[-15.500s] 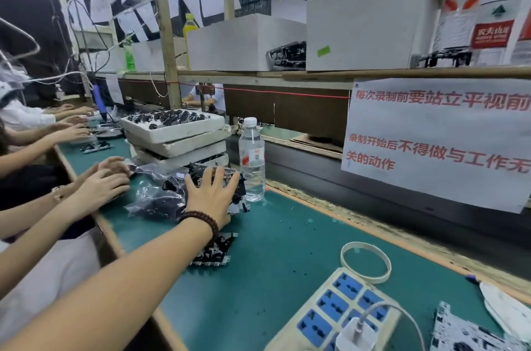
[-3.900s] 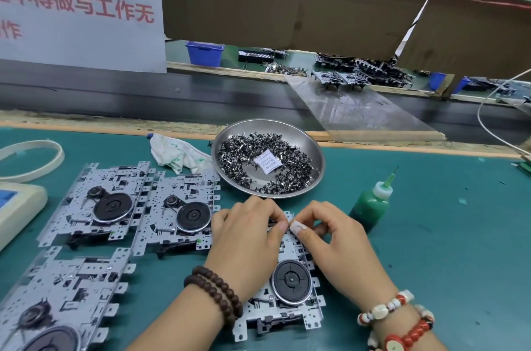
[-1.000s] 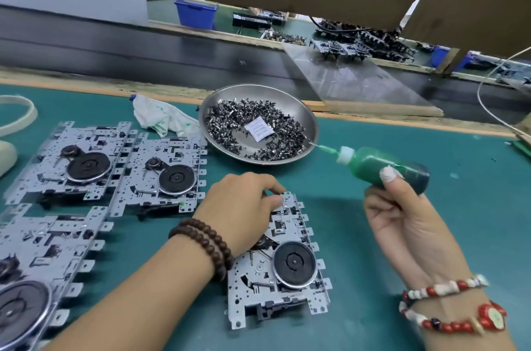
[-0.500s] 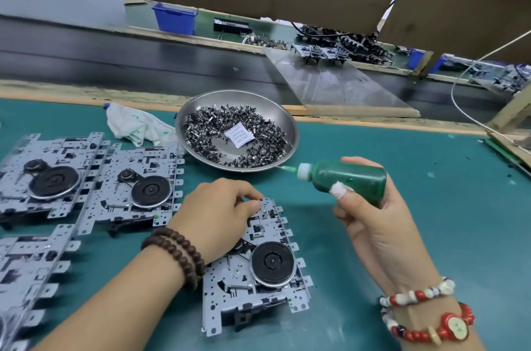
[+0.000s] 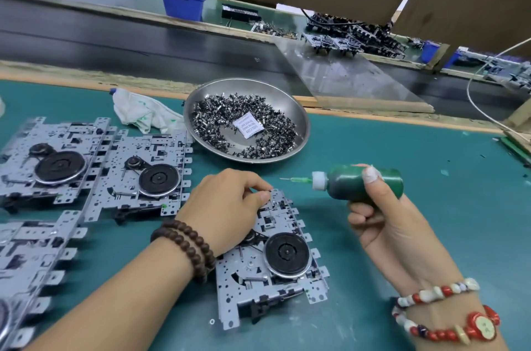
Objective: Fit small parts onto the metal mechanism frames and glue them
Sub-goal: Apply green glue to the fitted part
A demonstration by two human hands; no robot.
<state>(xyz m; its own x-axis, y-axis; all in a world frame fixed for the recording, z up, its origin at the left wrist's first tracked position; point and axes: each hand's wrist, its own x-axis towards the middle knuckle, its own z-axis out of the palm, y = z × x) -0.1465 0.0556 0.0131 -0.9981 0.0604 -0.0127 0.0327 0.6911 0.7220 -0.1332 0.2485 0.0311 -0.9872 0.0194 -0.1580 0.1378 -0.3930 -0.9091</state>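
Note:
A metal mechanism frame point(image 5: 275, 270) with a black round wheel lies on the green mat in front of me. My left hand point(image 5: 227, 207) rests on its far left part, fingers curled, fingertips at the frame's top edge; what they pinch is hidden. My right hand point(image 5: 385, 224) grips a green glue bottle point(image 5: 359, 182) on its side, needle tip pointing left, a short way right of the left fingertips. A steel dish point(image 5: 296, 109) full of small dark parts stands behind.
Three more metal frames point(image 5: 135, 178) lie to the left on the mat. A crumpled white cloth point(image 5: 140, 112) sits left of the dish. A black conveyor belt point(image 5: 115, 43) runs behind the wooden table edge. A white cable point(image 5: 485, 109) loops at the right.
My right hand has brought the glue bottle lower and nearer the frame, nozzle still pointing left. The left hand stays on the frame's top edge.

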